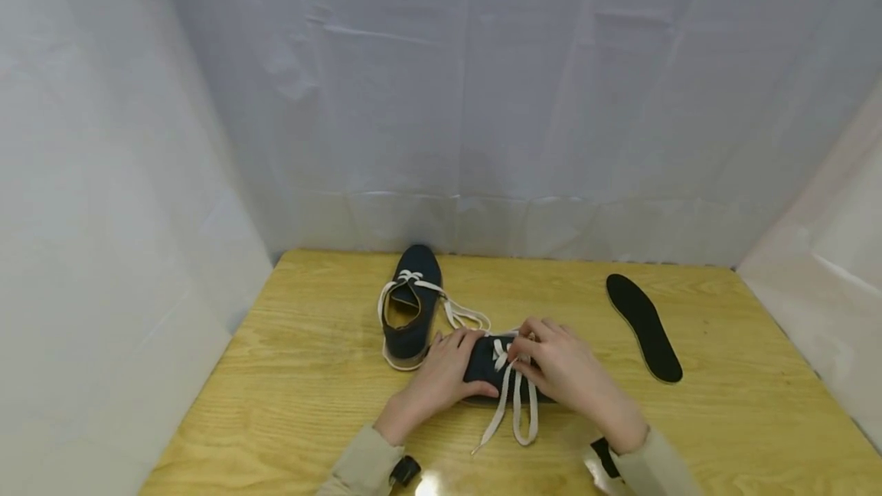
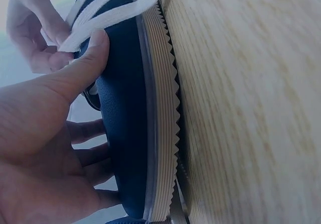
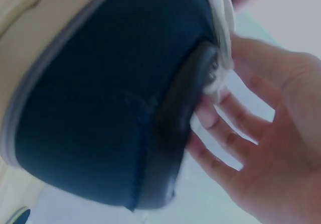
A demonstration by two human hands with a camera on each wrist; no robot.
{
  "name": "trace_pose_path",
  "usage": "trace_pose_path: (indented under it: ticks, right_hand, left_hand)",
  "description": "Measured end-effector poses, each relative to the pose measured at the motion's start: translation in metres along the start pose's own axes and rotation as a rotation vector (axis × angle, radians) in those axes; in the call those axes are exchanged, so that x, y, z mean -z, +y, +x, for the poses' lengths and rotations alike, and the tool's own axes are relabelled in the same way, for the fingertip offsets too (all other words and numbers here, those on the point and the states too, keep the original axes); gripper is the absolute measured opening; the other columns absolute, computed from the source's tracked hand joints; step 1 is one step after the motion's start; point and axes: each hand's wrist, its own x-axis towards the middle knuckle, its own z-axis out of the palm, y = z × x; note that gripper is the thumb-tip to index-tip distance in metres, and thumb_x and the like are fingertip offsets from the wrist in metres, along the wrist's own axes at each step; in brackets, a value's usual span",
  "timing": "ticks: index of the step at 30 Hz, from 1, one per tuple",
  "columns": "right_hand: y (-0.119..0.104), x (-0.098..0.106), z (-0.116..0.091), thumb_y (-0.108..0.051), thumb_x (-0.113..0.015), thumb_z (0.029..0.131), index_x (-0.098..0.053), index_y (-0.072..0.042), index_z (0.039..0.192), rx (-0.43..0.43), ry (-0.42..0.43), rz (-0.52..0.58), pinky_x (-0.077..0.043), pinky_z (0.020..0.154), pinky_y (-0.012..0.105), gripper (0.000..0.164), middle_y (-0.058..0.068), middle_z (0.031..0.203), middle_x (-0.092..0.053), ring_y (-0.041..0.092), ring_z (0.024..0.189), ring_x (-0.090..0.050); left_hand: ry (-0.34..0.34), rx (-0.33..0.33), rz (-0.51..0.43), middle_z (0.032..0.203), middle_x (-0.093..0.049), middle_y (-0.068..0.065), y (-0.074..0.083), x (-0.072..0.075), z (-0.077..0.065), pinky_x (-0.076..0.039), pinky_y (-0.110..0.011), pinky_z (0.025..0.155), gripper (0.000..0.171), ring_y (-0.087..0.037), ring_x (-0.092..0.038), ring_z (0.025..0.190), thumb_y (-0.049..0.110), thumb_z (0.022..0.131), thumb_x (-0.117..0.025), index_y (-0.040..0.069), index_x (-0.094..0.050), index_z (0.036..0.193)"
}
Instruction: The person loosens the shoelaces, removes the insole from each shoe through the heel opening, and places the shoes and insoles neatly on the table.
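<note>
A navy canvas shoe (image 1: 481,364) with a pale ridged sole lies crosswise at the front middle of the wooden table. My left hand (image 1: 441,373) grips its left end, thumb along the near side and fingers over the far side. Over the lacing, my right hand (image 1: 568,370) pinches a white shoelace (image 1: 506,396). A lace end and a loop hang down the near side onto the table. In the left wrist view, my left thumb rests beside the flat lace (image 2: 113,15). The shoe's heel and dark collar (image 3: 175,118) fill the right wrist view.
A second navy shoe (image 1: 416,262) with white laces stands behind and left, its opening toward me. Its loose lace trails right toward the first shoe. A black insole (image 1: 644,327) lies on the table (image 1: 744,396) at the right. Pale curtains (image 1: 455,98) enclose the back and sides.
</note>
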Motion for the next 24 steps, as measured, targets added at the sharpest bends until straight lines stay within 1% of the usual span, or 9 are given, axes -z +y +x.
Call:
trace_pose_path:
  ticks: [3, 8, 14, 20, 24]
  right_hand:
    - [-0.0005, -0.0035, 0.0019, -0.021, -0.083, 0.086, -0.071, -0.022, 0.091, -0.010, 0.047, -0.006, -0.048, 0.066, 0.031, 0.013, -0.005, 0.096, -0.061, 0.011, 0.077, -0.055]
    - [0.0008, -0.0045, 0.0053, -0.015, -0.082, 0.087, -0.070, -0.018, 0.094, -0.043, 0.152, 0.032, -0.050, 0.064, 0.029, 0.014, -0.008, 0.088, -0.066, 0.008, 0.071, -0.057]
    - [0.0023, -0.0033, 0.0063, -0.010, -0.080, 0.088, -0.070, -0.017, 0.094, -0.102, 0.182, 0.074, -0.051, 0.060, 0.026, 0.014, -0.004, 0.088, -0.070, 0.008, 0.069, -0.061]
    - [0.0032, -0.0038, 0.0060, 0.001, -0.079, 0.085, -0.067, -0.013, 0.093, -0.145, 0.271, 0.143, -0.048, 0.056, 0.024, 0.021, -0.001, 0.084, -0.068, 0.007, 0.064, -0.058]
    - [0.0031, -0.0039, 0.0058, 0.005, -0.078, 0.084, -0.067, -0.013, 0.094, -0.183, 0.290, 0.168, -0.050, 0.057, 0.024, 0.023, 0.000, 0.085, -0.068, 0.008, 0.066, -0.060]
  left_hand:
    - [0.003, -0.009, -0.002, 0.140, -0.053, -0.012, 0.0003, 0.0008, -0.0004, -0.030, -0.063, 0.114, 0.084, -0.034, -0.051, 0.133, 0.051, 0.081, -0.081, 0.009, -0.049, 0.146]
    - [0.012, -0.017, 0.003, 0.139, -0.054, -0.011, -0.0002, 0.0003, 0.0001, -0.031, -0.063, 0.114, 0.085, -0.034, -0.052, 0.132, 0.053, 0.080, -0.081, 0.009, -0.050, 0.146]
    - [0.028, -0.035, 0.008, 0.139, -0.054, -0.011, -0.0016, -0.0005, 0.0002, -0.031, -0.063, 0.114, 0.083, -0.034, -0.052, 0.132, 0.052, 0.081, -0.081, 0.010, -0.050, 0.146]
    - [0.036, -0.045, 0.015, 0.139, -0.053, -0.012, -0.0018, -0.0011, -0.0010, -0.031, -0.064, 0.113, 0.083, -0.034, -0.052, 0.131, 0.049, 0.082, -0.081, 0.012, -0.049, 0.149]
    - [0.024, -0.032, 0.011, 0.139, -0.053, -0.011, -0.0008, -0.0015, -0.0008, -0.029, -0.064, 0.114, 0.082, -0.033, -0.052, 0.132, 0.050, 0.082, -0.079, 0.014, -0.048, 0.150]
